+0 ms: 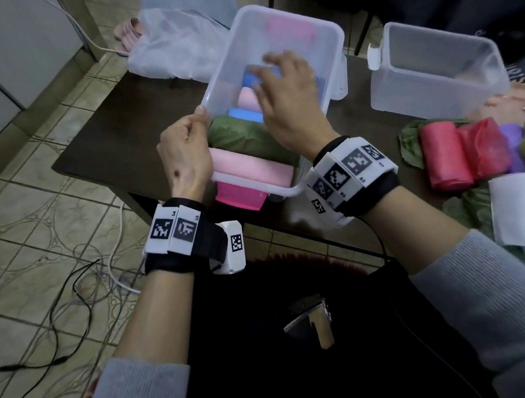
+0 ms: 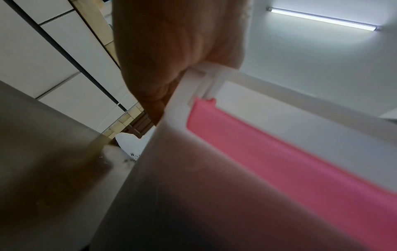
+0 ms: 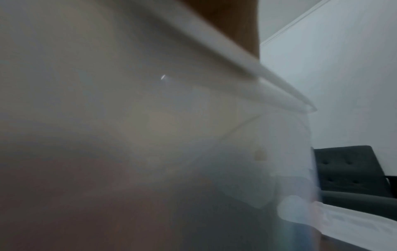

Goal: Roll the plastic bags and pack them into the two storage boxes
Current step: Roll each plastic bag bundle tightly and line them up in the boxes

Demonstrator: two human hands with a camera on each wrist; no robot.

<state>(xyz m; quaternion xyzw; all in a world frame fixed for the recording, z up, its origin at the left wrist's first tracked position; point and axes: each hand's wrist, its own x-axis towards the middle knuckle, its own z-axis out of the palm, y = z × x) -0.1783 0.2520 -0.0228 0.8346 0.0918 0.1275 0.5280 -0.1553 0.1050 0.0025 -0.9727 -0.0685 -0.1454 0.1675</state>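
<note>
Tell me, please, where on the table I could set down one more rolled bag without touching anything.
Bare dark table shows left of the near box, up to the white bag; a narrower strip lies between this box and the empty box. The right side is crowded with the red roll and loose bags.

Frosted, translucent plastic on the near storage box, smooth with a soft sheen; same cloudy plastic on the second storage box to the right. Inside, rolled bags of thin matt plastic film, finely creased. Dark counter, smooth, faintly glossy. Glazed floor tiles, shiny and patterned. Ribbed grey knit on the sleeves. Crinkly red plastic roll on the right, slightly glossy.
</note>
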